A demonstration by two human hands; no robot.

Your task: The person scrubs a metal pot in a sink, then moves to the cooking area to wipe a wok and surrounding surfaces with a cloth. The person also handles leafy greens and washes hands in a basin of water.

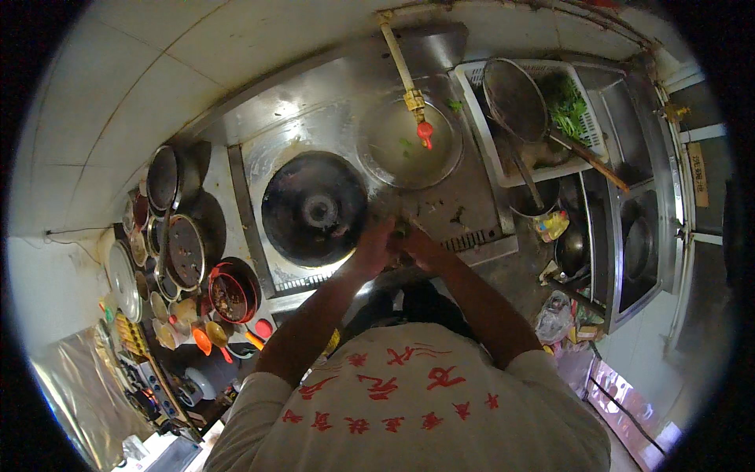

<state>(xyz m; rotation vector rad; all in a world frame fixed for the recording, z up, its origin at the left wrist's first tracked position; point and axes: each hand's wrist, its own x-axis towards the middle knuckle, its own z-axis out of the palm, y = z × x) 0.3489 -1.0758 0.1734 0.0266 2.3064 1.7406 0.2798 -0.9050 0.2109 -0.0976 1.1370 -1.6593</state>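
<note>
My left hand and my right hand come together at the front of the steel stove top, close to my waist. Something small and dark green shows in the gap between them, too dim to name; whether either hand grips it is unclear. Just left of my left hand sits a black wok with only a little residue in it. Beyond both hands stands a round metal basin of cloudy water with green scraps floating in it. Above the basin hangs a tap with a red handle.
At right, a white plastic basket holds leafy greens, with a long-handled strainer across it. Steel sinks lie beyond. Pots, including a red-rimmed pan, crowd the left side. A slotted drain runs along the stove's front edge.
</note>
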